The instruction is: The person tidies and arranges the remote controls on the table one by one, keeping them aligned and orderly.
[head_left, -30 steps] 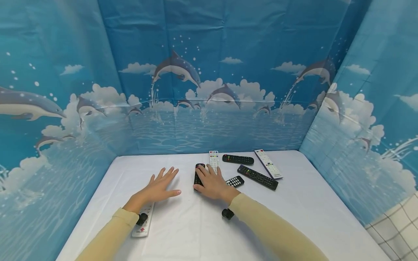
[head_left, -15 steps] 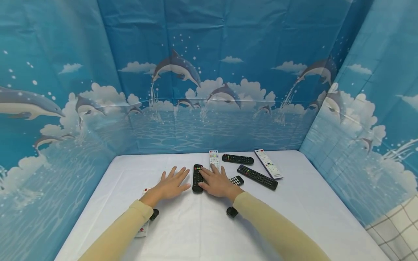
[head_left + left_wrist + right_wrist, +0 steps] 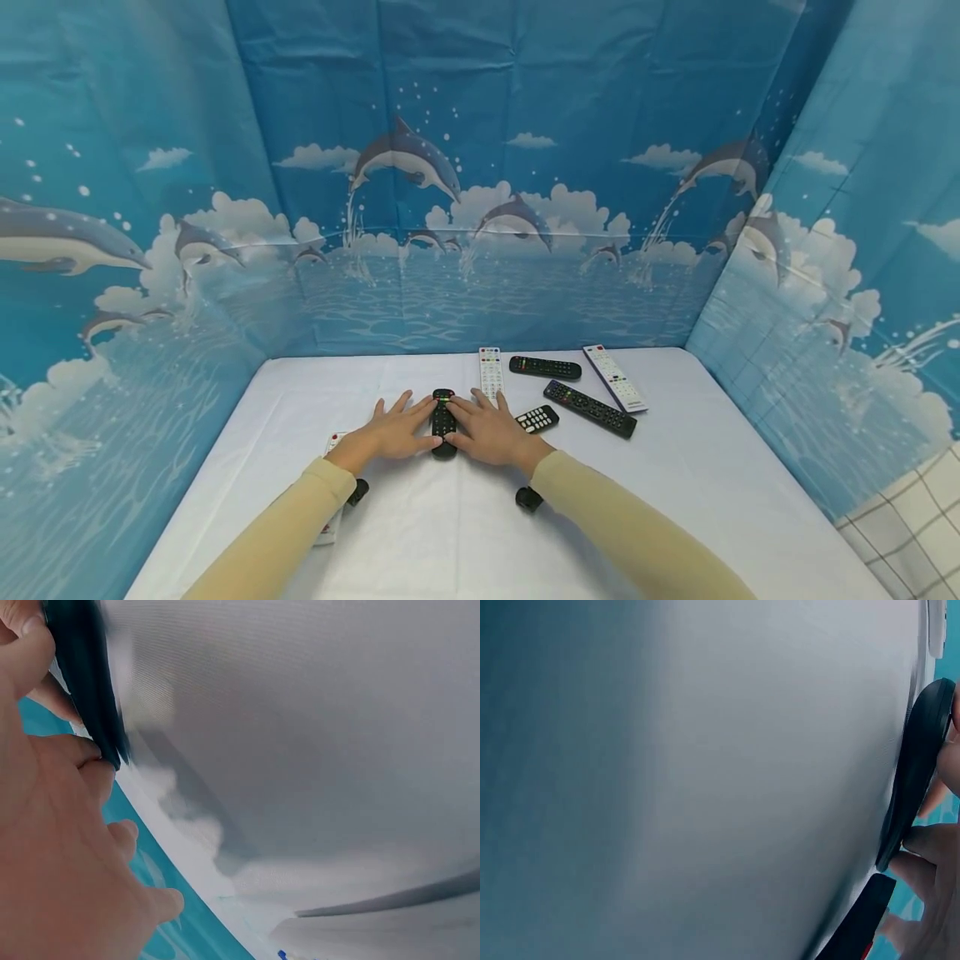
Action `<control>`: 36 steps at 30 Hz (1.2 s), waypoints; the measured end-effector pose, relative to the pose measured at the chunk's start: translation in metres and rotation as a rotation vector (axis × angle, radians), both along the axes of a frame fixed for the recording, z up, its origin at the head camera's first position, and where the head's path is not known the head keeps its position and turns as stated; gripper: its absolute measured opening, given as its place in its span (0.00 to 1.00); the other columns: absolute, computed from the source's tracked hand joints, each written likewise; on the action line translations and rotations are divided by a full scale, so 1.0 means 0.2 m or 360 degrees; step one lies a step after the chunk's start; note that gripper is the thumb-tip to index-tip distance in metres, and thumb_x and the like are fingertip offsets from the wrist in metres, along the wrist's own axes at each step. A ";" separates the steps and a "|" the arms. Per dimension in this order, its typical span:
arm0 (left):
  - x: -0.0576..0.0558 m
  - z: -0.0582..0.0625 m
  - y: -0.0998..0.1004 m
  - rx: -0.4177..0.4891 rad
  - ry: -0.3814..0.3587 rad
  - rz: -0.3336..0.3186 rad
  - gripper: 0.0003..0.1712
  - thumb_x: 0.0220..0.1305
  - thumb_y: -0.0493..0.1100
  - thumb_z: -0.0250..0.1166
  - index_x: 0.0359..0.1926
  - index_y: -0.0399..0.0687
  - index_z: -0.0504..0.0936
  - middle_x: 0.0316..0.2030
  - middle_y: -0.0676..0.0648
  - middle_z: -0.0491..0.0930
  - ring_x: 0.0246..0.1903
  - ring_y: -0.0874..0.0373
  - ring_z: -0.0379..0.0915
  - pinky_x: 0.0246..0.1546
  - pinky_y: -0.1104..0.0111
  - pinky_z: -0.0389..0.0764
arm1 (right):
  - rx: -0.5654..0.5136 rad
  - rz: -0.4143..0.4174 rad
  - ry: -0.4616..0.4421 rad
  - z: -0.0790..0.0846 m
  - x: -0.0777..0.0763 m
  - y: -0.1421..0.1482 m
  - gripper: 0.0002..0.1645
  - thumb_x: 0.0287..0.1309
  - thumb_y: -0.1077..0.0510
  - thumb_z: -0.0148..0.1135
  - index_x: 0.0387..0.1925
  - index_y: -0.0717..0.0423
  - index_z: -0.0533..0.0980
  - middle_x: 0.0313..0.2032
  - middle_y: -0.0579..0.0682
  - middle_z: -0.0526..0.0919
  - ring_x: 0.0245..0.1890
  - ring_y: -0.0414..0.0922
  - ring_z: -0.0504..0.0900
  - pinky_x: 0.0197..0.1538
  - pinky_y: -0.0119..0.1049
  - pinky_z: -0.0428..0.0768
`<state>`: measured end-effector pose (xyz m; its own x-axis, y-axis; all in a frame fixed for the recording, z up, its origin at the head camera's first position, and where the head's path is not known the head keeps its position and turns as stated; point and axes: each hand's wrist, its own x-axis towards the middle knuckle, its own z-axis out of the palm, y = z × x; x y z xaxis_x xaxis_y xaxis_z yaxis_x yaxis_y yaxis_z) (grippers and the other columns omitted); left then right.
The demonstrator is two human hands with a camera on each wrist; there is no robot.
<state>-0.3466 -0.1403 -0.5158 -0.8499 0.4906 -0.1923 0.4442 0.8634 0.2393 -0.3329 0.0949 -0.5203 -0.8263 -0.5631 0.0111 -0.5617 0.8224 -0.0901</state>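
Observation:
Between my two hands, on the white cloth, lies a black TV remote (image 3: 444,423) with its long side pointing away from me. My left hand (image 3: 390,431) touches its left edge with thumb and fingertips, the other fingers spread out. From the opposite side, my right hand (image 3: 491,433) touches the right edge the same way, fingers fairly straight. The left wrist view has the remote (image 3: 82,682) at upper left under the fingertips (image 3: 90,761). Seen from the right wrist, the same remote (image 3: 919,772) stands edge-on beside the fingers.
A white remote (image 3: 325,533) lies partly under my left forearm. Near my right hand are a small black keypad remote (image 3: 538,419) and a white remote (image 3: 491,371). Farther right lie a black remote (image 3: 545,367), a long black one (image 3: 590,409) and a white one (image 3: 615,379).
My left hand has moved right and reached the black remote. The remote has shifted left and towards me, and my right hand has stayed close to it.

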 end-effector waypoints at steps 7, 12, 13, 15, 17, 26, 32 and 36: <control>0.02 0.02 0.00 -0.0003 -0.0069 -0.0028 0.53 0.66 0.78 0.49 0.81 0.61 0.45 0.80 0.55 0.43 0.78 0.47 0.29 0.69 0.34 0.32 | -0.0014 0.0047 -0.0077 0.02 -0.01 0.04 0.45 0.69 0.24 0.41 0.79 0.40 0.56 0.77 0.41 0.57 0.77 0.56 0.50 0.70 0.70 0.46; 0.05 0.02 -0.03 0.0042 -0.0078 -0.0040 0.54 0.65 0.78 0.50 0.81 0.59 0.46 0.80 0.52 0.44 0.78 0.45 0.32 0.69 0.34 0.36 | -0.0071 0.0122 -0.0108 0.03 -0.01 0.04 0.47 0.66 0.23 0.46 0.78 0.40 0.58 0.76 0.41 0.59 0.77 0.56 0.51 0.70 0.70 0.46; 0.06 0.02 -0.03 0.0053 -0.0082 -0.0044 0.54 0.65 0.78 0.50 0.82 0.58 0.46 0.80 0.51 0.44 0.78 0.45 0.33 0.69 0.34 0.37 | -0.0083 0.0136 -0.0113 0.02 -0.01 0.04 0.48 0.66 0.23 0.47 0.78 0.40 0.59 0.76 0.41 0.59 0.77 0.56 0.52 0.70 0.69 0.46; 0.09 0.02 -0.05 0.0075 -0.0090 -0.0051 0.55 0.64 0.78 0.51 0.82 0.57 0.46 0.80 0.50 0.43 0.78 0.45 0.33 0.69 0.34 0.38 | -0.0103 0.0155 -0.0126 0.02 0.01 0.03 0.48 0.65 0.23 0.48 0.78 0.41 0.59 0.76 0.42 0.59 0.77 0.56 0.52 0.70 0.69 0.47; 0.11 0.02 -0.07 0.0075 -0.0083 -0.0063 0.56 0.64 0.79 0.51 0.82 0.55 0.45 0.80 0.49 0.43 0.78 0.44 0.33 0.69 0.33 0.39 | -0.0109 0.0168 -0.0116 0.02 0.02 0.02 0.49 0.64 0.22 0.48 0.78 0.41 0.59 0.76 0.41 0.59 0.76 0.56 0.52 0.70 0.69 0.48; 0.20 0.11 -0.12 -0.0021 -0.0013 -0.0096 0.56 0.63 0.78 0.53 0.81 0.55 0.49 0.79 0.49 0.49 0.78 0.44 0.36 0.68 0.33 0.44 | -0.0092 0.0211 -0.0036 0.03 0.07 -0.06 0.49 0.63 0.22 0.49 0.76 0.43 0.61 0.76 0.44 0.60 0.76 0.56 0.53 0.70 0.69 0.49; 0.26 0.11 -0.16 -0.0053 -0.0006 -0.0108 0.56 0.63 0.78 0.54 0.81 0.53 0.50 0.78 0.48 0.51 0.78 0.45 0.37 0.68 0.34 0.45 | -0.0107 0.0216 -0.0047 0.01 0.11 -0.09 0.50 0.62 0.20 0.49 0.77 0.39 0.60 0.77 0.45 0.58 0.76 0.58 0.53 0.69 0.71 0.49; 0.32 0.10 -0.20 -0.0108 0.0032 -0.0105 0.57 0.62 0.79 0.52 0.81 0.53 0.51 0.78 0.49 0.51 0.78 0.46 0.38 0.68 0.34 0.46 | -0.0118 0.0251 -0.0042 0.01 0.16 -0.13 0.50 0.61 0.19 0.47 0.77 0.39 0.60 0.76 0.46 0.59 0.75 0.58 0.54 0.68 0.72 0.50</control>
